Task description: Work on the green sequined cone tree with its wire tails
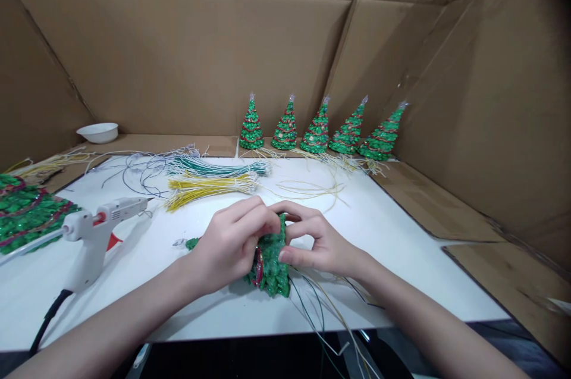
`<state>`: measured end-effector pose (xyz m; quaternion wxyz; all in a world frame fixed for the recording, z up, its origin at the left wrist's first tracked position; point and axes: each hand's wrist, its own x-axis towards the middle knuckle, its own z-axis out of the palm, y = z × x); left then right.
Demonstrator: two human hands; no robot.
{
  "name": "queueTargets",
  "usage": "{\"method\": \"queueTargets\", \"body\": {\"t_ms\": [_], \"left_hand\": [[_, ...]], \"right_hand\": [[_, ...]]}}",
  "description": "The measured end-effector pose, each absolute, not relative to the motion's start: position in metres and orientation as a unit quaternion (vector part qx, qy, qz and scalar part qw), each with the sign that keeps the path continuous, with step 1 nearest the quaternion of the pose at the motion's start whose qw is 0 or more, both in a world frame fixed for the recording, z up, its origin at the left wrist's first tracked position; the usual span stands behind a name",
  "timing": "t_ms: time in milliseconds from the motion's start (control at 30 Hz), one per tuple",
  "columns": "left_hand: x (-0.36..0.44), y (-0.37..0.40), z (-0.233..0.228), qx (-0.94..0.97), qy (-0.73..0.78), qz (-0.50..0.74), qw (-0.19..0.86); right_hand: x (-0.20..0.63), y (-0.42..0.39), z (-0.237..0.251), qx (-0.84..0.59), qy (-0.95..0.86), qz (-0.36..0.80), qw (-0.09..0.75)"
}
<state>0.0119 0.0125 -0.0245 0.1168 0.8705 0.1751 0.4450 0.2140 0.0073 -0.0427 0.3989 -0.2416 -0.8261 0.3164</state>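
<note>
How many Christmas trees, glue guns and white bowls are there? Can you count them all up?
Christmas trees: 7 (5 in the back row, 1 being handled, 1 partly cut off at left)
Glue gun: 1
White bowl: 1
Total: 9

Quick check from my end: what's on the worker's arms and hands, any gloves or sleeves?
None that I can see. The left hand and right hand are ungloved, and no rings show on the visible fingers. The left forearm and right forearm are bare to the picture's edge: no sleeve, watch or bracelet in view.
</note>
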Motion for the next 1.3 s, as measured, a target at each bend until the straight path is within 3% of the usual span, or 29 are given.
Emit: {"method": "queueTargets", "body": {"t_ms": [1300], "left_hand": [[0.0132,0.0107,-0.0209,0.868,0.198,0.447,0.085]], "right_hand": [[0.2146,0.0078,-0.0448,-0.241,-0.826,0.321,0.396]]}}
